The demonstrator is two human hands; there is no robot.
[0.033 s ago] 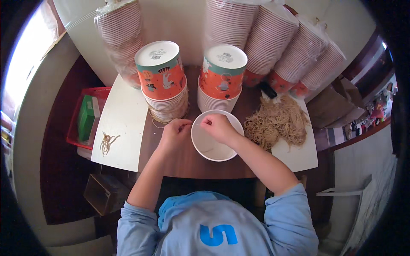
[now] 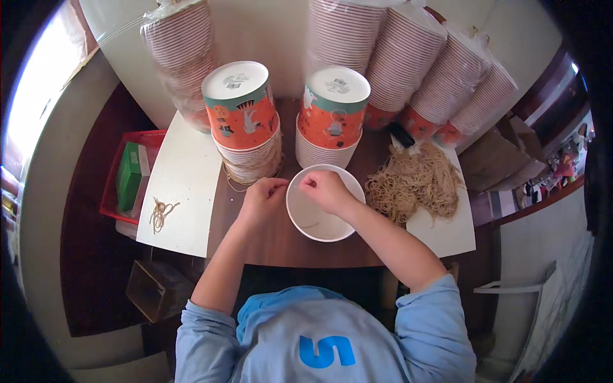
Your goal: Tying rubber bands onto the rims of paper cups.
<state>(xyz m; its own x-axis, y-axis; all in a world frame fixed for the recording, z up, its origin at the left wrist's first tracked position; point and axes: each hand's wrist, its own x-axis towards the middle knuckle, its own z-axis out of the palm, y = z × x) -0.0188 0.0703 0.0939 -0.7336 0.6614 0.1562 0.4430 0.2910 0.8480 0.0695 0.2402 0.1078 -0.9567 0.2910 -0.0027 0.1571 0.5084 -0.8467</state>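
Observation:
A white paper bucket stands mouth up before me, with a short strand of tan cord on its inside. My left hand is closed in a pinch at the bucket's left rim. Fingers of my right hand are pressed together over the bucket's mouth. Whatever the fingertips hold is too thin to make out. Behind the left hand is a stack of upturned orange and green paper buckets, with tan cord loops around its lower rims. A second upturned bucket stack stands to its right.
Right of the bucket lies a tangled heap of tan cord, with a black object behind it. A few loose cords lie at the left. Tall wrapped bucket stacks line the back. A red crate sits beyond the table's left edge.

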